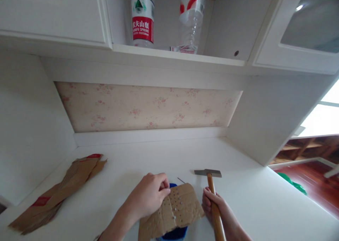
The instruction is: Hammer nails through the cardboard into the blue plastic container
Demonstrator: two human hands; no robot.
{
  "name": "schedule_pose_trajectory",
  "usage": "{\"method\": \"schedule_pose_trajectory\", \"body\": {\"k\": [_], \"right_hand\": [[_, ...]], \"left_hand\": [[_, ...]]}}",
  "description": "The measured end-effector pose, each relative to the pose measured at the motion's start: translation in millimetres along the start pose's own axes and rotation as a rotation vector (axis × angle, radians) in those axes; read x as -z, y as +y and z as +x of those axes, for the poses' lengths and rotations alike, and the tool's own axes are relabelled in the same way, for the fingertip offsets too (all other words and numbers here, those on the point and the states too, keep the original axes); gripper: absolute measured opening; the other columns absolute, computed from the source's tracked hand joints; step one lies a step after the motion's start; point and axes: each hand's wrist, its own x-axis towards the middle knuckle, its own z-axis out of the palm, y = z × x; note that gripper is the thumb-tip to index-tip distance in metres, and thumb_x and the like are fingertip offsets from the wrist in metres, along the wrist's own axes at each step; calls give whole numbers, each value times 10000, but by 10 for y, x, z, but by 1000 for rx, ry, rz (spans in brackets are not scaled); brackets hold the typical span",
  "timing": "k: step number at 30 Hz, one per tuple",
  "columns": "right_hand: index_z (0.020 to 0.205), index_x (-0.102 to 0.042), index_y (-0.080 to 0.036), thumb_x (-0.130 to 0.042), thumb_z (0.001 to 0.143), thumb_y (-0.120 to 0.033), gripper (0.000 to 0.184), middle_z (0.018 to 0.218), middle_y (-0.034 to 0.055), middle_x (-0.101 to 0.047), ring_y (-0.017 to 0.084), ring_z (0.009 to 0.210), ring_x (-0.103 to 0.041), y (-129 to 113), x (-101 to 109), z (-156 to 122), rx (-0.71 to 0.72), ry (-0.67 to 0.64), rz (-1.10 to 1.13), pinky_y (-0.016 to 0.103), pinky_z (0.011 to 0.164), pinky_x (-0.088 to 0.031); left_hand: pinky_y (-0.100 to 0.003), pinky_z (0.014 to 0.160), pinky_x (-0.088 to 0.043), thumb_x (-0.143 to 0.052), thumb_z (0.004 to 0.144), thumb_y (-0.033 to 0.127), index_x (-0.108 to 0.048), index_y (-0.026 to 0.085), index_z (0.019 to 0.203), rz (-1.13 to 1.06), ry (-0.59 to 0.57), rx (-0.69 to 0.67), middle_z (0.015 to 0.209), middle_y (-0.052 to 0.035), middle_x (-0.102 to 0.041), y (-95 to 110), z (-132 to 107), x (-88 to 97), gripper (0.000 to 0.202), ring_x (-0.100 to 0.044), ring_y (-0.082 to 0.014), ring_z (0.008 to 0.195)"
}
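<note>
A brown piece of cardboard (pixel 182 202) with rows of small holes lies across a blue container (pixel 174 234). Several nail heads stick up from its surface. My left hand (pixel 150 194) is closed in a pinch at the cardboard's upper left; whatever sits between thumb and fingers is too small to make out. My right hand (pixel 218 205) wraps round the wooden handle of a hammer (pixel 211 182), held beside the cardboard's right edge with its metal head up and away from the board. A thin nail (pixel 181 180) shows just behind the cardboard on the white tabletop.
Torn, folded cardboard (pixel 67 186) with red patches lies at the left of the white tabletop (pixel 127 156). Overhead, a cabinet shelf (pixel 169 55) holds two plastic bottles, one with a red-and-white label (pixel 143 20). White side panels (pixel 275 110) stand left and right.
</note>
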Motion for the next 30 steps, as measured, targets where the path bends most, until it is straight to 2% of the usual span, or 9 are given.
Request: {"method": "schedule_pose_trajectory", "body": {"k": [4, 15, 22, 26, 30], "right_hand": [[569, -549, -192, -781, 772, -370, 356, 479, -58, -489, 59, 436, -431, 3, 17, 8, 6, -5, 7, 173, 443, -350], [560, -540, -196, -714, 839, -340, 359, 467, -65, -466, 52, 409, -400, 0, -22, -18, 9, -7, 0, 169, 395, -301], [553, -572, -181, -778, 766, -364, 349, 494, -58, -491, 53, 444, -424, -27, -49, -34, 7, -18, -27, 171, 448, -355], [548, -572, -179, -791, 751, -376, 357, 487, -61, -480, 49, 437, -417, -18, -58, -23, 13, -17, -12, 169, 440, -338], [562, -563, -184, -805, 734, -359, 344, 494, -69, -476, 49, 431, -425, -3, -51, -14, 32, -7, 7, 172, 439, -337]], "left_hand": [[-241, 660, -478, -625, 859, 264, -703, 223, 826, 6, 2, 7, 775, -17, -773, 11, 3, 11, 94, -715, -194, 733], [-234, 681, -483, -633, 857, 270, -703, 227, 845, -38, 2, -9, 797, -8, -775, -20, -8, -28, 83, -715, -184, 743], [-223, 701, -477, -575, 897, 287, -751, 224, 850, -77, -1, -20, 801, -1, -777, 11, -35, -68, 193, -705, -168, 725], [-219, 737, -476, -578, 907, 298, -749, 225, 838, -92, 39, -34, 817, 7, -776, 31, -73, -103, 199, -706, -173, 766], [-212, 746, -487, -550, 947, 308, -731, 250, 863, -120, 104, -66, 837, 16, -772, 13, -124, -217, 208, -705, -175, 778]]}}
